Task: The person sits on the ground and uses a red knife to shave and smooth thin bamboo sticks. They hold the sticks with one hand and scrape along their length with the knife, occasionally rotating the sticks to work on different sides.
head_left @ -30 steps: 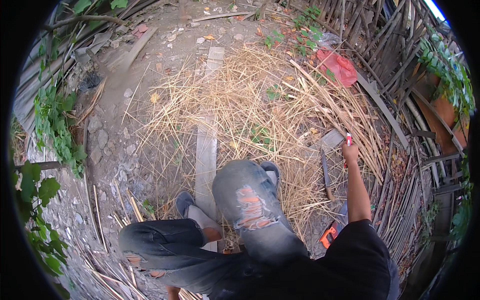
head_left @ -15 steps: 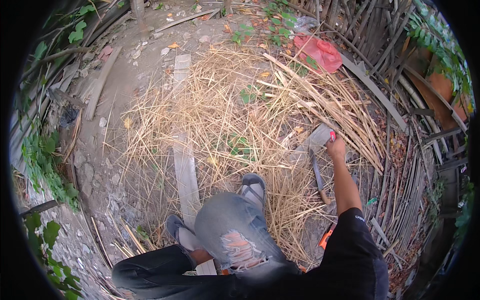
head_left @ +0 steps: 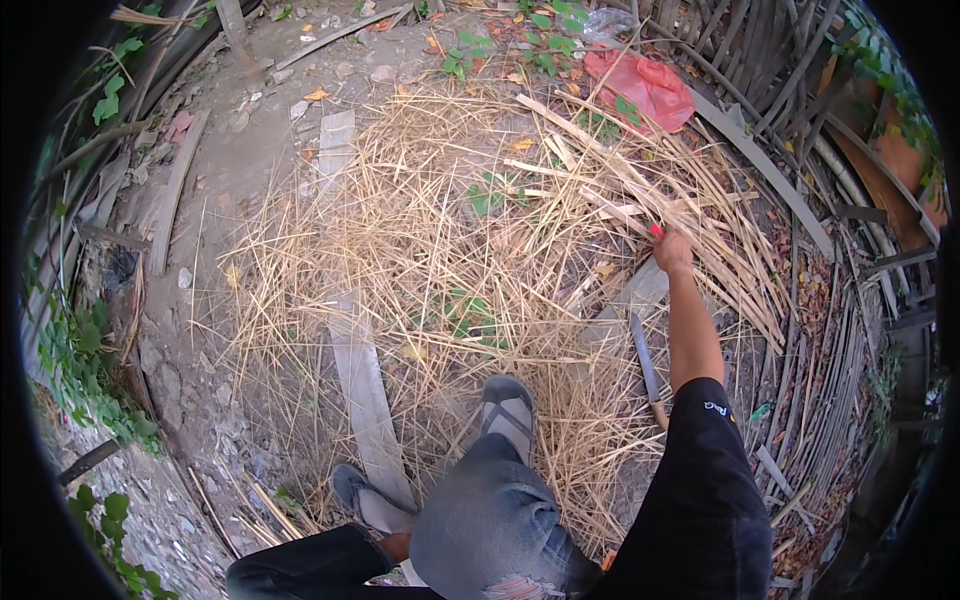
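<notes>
My right hand (head_left: 673,250) is stretched out at the right, closed around a small red object (head_left: 656,231) whose kind I cannot make out. It hovers over or touches the near part of a bundle of split wooden strips (head_left: 625,170); which one, I cannot tell. Just below the hand lies a grey board (head_left: 640,290). A long knife (head_left: 645,360) with a wooden handle rests on the ground beside my forearm. Loose straw-like slivers (head_left: 400,220) spread across the middle. My left hand is out of the picture.
A red plastic bag (head_left: 650,90) lies beyond the strips. Grey planks (head_left: 365,390) run under the slivers, and another board (head_left: 178,195) lies at the left. Stacked thin poles (head_left: 825,430) line the right side. My sandalled foot (head_left: 507,415) stands at the slivers' near edge.
My right hand has moved forward with the red object, from above the grey board to the wooden strips. The view has shifted, and the orange thing near my right sleeve no longer shows.
</notes>
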Tool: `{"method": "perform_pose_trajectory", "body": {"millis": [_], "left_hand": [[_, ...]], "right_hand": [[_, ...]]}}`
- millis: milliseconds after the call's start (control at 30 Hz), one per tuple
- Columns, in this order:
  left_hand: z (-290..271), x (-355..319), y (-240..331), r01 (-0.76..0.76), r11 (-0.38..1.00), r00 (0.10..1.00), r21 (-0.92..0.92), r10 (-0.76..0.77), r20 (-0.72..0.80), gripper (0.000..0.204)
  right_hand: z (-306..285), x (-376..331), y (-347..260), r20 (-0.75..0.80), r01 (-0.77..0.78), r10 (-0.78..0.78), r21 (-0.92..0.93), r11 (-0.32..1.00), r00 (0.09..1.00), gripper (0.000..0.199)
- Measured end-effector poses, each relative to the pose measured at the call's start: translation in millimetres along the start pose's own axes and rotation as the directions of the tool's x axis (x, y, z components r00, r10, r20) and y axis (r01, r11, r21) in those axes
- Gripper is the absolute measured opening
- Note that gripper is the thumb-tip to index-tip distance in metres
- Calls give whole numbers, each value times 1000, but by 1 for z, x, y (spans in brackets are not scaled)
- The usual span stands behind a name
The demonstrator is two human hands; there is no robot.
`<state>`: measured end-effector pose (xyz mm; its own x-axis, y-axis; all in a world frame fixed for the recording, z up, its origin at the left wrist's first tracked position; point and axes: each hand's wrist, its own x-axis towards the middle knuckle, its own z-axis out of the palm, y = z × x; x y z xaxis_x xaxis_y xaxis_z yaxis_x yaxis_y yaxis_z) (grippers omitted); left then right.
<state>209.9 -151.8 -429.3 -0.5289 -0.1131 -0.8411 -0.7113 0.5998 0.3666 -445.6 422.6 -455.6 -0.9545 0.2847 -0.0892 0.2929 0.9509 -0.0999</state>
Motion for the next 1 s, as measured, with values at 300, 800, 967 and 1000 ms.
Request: {"method": "perform_pose_trajectory", "body": {"millis": [300,800,967,1000], "left_hand": [[-16,17,34,-55,998,997,-29,53,-53,46],[-147,-118,-215,179,983,699,-45,-159,-698,45],[-270,-179,-80,-364,922,207,136,222,-953,34],[-287,-205,-63,-462,886,144,51,132,-981,38]], "right_hand": [[15,-29,-2,23,104,-101,-174,979,995,35],[-441,-155,-164,-888,765,-177,249,594,425,36],[-489,-237,-225,-685,819,-456,523,235,568,32],[-486,-261,-254,-640,795,-513,587,155,572,32]]}}
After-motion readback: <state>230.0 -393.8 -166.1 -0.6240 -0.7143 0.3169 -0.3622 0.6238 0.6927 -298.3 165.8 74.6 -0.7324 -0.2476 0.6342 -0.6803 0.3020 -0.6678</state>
